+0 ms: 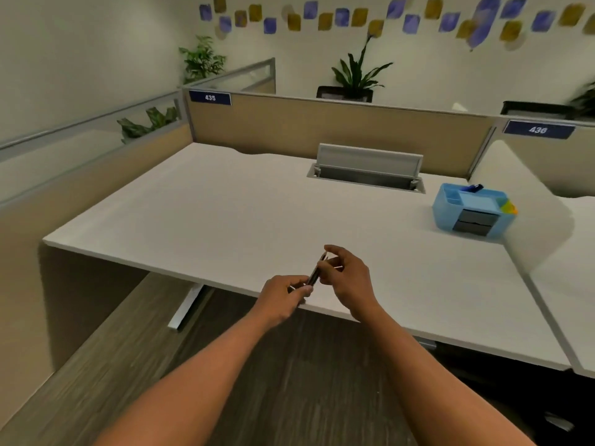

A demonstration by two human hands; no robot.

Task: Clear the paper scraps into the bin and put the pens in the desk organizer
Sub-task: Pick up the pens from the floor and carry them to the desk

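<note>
Both hands meet over the front edge of the white desk (199,201). My left hand (283,299) grips the lower end of a small bundle of dark pens (315,274). My right hand (349,278) pinches the same pens near their upper tips. The pens are tilted, tips pointing up and away. A light blue desk organizer (471,209) stands at the far right of the desk, with a blue pen (471,188) lying in its back slot and two dark drawers in front. No paper scraps or bin show.
An open grey cable hatch (367,170) sits at the desk's back middle. Beige partitions (322,127) wall the back and left. A white divider (534,217) stands right of the organizer. Wood-look floor lies below, with a white desk leg (186,305).
</note>
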